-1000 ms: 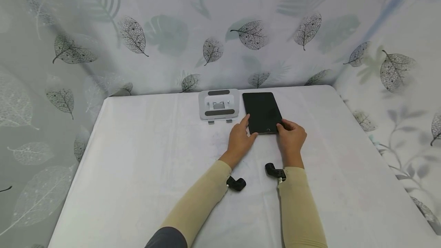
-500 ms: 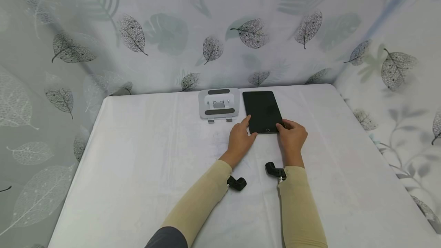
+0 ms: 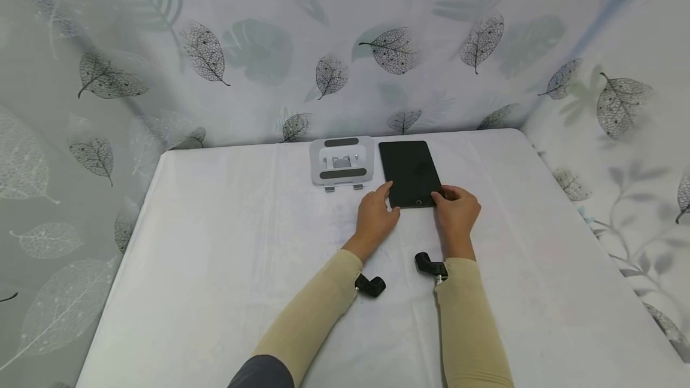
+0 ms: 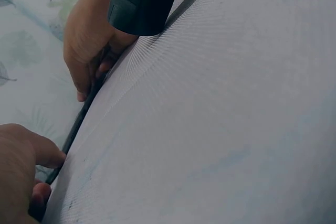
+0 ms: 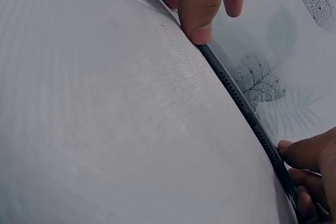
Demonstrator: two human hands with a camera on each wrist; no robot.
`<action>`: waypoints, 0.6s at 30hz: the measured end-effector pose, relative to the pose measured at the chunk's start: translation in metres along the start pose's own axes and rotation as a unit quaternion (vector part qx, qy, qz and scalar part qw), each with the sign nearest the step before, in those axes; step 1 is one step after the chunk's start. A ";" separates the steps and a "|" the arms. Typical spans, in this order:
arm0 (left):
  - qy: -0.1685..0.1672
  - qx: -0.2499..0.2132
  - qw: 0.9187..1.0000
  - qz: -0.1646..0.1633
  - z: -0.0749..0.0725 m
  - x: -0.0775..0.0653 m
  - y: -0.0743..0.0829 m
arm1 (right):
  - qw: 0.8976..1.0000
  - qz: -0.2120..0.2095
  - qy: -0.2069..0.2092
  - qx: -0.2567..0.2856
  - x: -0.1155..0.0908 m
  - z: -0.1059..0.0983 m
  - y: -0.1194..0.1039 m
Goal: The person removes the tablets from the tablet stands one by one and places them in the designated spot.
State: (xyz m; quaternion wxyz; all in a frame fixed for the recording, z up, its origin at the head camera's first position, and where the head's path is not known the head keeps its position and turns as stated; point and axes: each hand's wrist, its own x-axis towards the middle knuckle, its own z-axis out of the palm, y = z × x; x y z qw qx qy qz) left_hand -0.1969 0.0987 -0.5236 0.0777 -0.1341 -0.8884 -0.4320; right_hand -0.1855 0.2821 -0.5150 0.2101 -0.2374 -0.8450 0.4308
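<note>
A black tablet (image 3: 411, 171) with its screen up and its home button toward the person lies at the back of the white table. My left hand (image 3: 374, 218) holds its near left corner, index finger along the left side and thumb at the near edge. At the near right corner my right hand (image 3: 457, 218) pinches the tablet, thumb on the front and fingers curled at the side. Seen from the right wrist, the tablet's thin edge (image 5: 244, 109) with speaker holes runs between the two hands. A grey-white folding stand (image 3: 342, 162) with dark pads lies flat just left of the tablet.
A white cloth covers the table (image 3: 226, 244). Leaf-patterned curtains (image 3: 259, 52) close off the back and both sides. Black wrist cameras (image 3: 430, 264) stick out from both beige sleeves (image 3: 474, 322).
</note>
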 end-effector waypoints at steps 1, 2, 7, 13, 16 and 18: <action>0.001 0.000 1.000 0.000 0.000 0.000 0.000 | 1.000 0.001 0.000 0.000 0.000 0.000 0.000; 0.001 0.001 1.000 0.000 0.000 -0.001 0.000 | 1.000 0.002 0.000 0.000 0.000 0.000 0.000; 0.002 0.004 1.000 -0.003 0.001 -0.001 -0.002 | 1.000 0.006 0.001 -0.001 0.001 0.002 0.001; 0.005 -0.007 1.000 -0.005 -0.003 -0.001 -0.001 | 1.000 0.010 -0.002 0.004 0.000 0.003 0.001; -0.003 -0.034 0.999 -0.010 -0.007 0.000 0.000 | 1.000 0.015 0.001 0.022 0.001 0.004 0.000; -0.017 -0.064 0.998 -0.023 -0.012 0.002 0.001 | 0.999 0.026 0.003 0.048 0.001 0.004 -0.002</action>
